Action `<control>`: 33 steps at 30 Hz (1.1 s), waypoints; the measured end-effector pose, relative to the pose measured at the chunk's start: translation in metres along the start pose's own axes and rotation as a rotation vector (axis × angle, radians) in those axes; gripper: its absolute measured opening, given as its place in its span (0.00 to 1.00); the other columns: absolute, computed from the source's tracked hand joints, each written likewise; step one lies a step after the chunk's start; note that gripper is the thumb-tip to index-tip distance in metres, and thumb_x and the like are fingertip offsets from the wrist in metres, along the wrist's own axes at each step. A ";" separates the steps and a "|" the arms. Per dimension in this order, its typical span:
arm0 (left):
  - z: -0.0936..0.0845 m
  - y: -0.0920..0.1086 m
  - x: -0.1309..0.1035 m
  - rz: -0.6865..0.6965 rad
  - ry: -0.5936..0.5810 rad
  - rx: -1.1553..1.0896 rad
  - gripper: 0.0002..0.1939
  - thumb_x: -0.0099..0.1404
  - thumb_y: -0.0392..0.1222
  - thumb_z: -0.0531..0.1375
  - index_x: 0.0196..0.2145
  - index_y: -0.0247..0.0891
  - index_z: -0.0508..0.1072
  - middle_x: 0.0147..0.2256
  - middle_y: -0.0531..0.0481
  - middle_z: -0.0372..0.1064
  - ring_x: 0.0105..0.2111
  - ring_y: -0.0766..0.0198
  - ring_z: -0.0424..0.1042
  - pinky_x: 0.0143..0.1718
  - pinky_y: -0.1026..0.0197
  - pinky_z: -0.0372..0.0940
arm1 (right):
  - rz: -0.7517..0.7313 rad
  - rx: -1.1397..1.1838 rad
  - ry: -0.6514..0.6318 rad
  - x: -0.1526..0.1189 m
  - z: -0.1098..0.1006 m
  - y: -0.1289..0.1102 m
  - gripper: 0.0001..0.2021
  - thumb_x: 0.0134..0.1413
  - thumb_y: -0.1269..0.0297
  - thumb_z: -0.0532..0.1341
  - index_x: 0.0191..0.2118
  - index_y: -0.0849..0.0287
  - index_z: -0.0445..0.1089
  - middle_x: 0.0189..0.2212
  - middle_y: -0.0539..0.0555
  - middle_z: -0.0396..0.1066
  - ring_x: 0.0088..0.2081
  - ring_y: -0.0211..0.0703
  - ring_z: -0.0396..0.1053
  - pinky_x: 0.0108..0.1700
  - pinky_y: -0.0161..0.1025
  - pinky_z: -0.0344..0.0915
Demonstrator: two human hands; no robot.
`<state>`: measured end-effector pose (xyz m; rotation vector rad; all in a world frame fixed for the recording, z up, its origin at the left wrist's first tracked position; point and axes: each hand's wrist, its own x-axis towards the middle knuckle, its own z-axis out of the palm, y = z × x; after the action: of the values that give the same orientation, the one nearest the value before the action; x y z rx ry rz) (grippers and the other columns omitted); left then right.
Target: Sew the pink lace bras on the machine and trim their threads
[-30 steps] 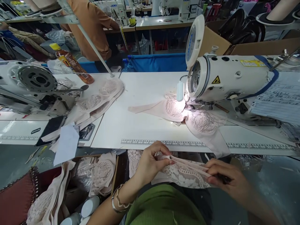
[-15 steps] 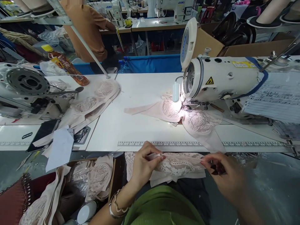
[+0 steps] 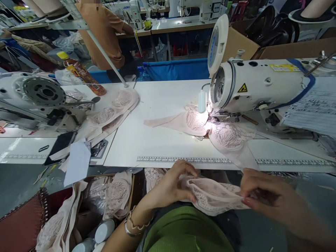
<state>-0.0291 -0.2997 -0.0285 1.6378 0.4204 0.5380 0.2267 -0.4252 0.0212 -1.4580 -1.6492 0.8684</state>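
Observation:
Over my lap, a pale pink lace bra piece is stretched between my two hands. My left hand, with bracelets at the wrist, grips its left end, thumb in front and fingers behind. The right end is pinched in my right hand, thumb against fingers. On the table beyond, a pink lace bra lies under the lit needle area of a white sewing machine, one strip hanging toward the front edge. More pale lace shows behind my left forearm.
Folded bras lie by a second sewing machine at left, near a drink bottle. A box of lace cups stands low left, beside white containers. A ruler strip runs along the table edge. A co-worker sits beyond.
The lace piece has been lifted off the lap and turned, now bunched and curved rather than flat. My right hand has moved right and turned. The view has shifted slightly left.

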 end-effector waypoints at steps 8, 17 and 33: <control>0.039 -0.001 0.012 0.179 -0.050 0.085 0.08 0.71 0.33 0.61 0.31 0.36 0.70 0.34 0.47 0.70 0.38 0.63 0.68 0.42 0.62 0.63 | 0.009 -0.079 -0.012 0.010 0.044 0.008 0.06 0.62 0.62 0.63 0.33 0.53 0.70 0.24 0.47 0.66 0.23 0.37 0.62 0.24 0.34 0.57; 0.029 -0.002 0.017 0.061 -0.005 -0.050 0.11 0.70 0.36 0.61 0.28 0.35 0.70 0.32 0.49 0.66 0.35 0.64 0.66 0.38 0.64 0.61 | 0.125 -0.028 -0.022 -0.006 0.026 0.033 0.09 0.60 0.56 0.67 0.37 0.52 0.68 0.28 0.47 0.65 0.22 0.36 0.58 0.25 0.34 0.58; 0.030 0.002 0.017 0.090 -0.034 -0.017 0.10 0.71 0.36 0.60 0.30 0.36 0.70 0.37 0.47 0.70 0.40 0.63 0.69 0.42 0.63 0.63 | 0.119 0.420 0.024 0.008 0.024 0.025 0.10 0.67 0.59 0.62 0.33 0.54 0.72 0.37 0.52 0.74 0.20 0.31 0.63 0.23 0.33 0.64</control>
<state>0.0016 -0.3146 -0.0279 1.6524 0.3177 0.5790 0.2171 -0.4143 -0.0116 -1.2722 -1.2736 1.1776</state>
